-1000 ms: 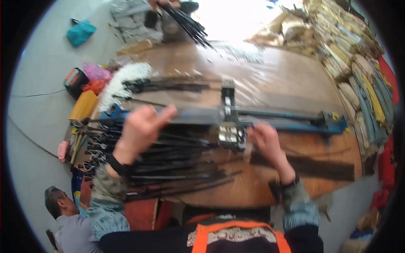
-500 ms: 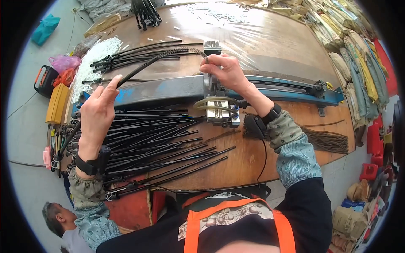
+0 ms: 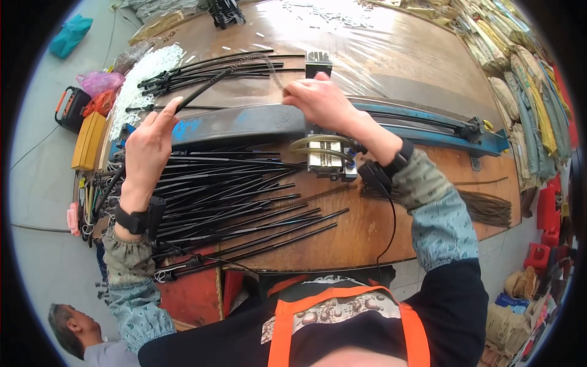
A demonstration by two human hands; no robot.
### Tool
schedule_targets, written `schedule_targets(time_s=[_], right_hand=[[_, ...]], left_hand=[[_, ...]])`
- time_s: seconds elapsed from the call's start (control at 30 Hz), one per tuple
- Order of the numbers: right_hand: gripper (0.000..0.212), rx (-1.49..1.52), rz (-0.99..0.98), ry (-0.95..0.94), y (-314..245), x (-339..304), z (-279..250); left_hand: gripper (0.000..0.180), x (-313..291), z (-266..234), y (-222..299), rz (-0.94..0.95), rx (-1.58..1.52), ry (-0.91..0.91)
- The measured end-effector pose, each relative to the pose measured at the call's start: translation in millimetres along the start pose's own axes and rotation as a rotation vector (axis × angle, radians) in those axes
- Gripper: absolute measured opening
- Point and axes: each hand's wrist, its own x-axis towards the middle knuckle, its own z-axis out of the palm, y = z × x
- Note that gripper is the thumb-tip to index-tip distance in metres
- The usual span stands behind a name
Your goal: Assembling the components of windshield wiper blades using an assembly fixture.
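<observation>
My left hand is closed round a slim black tube, which slants up to the right over the blue metal beam. From the tube's upper end a thin coil spring bows over and drops to my right hand. There the fingertips pinch the spring's free end, just above the beam. How far the spring runs inside the tube is hidden. Below the beam, next to my right forearm, is a metal clamp block with a yellowish hose.
Many black tubes lie below the beam, more behind it. A loose spring and a bundle of springs rest on the wooden bench. Small white pieces are heaped at the left. Another person is at lower left.
My right hand has moved a little left relative to the beam, toward the tube, and the spring now bends more sharply. The whole view has shifted slightly. My left hand keeps its grip.
</observation>
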Motion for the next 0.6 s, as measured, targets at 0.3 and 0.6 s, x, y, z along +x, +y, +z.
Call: schedule_targets(time_s=[0.3,0.6], right_hand=[[0.003,-0.338,0.223,0.085,66.6,-146.6,-88.7],[0.006,-0.338,0.323,0.135,67.4,-168.6,-99.1]], left_hand=[[0.037,37.5,89.5,47.1,0.211,-0.052,-0.200],[0.014,55.9,139.3,77.9,0.267,-0.270,-0.118]])
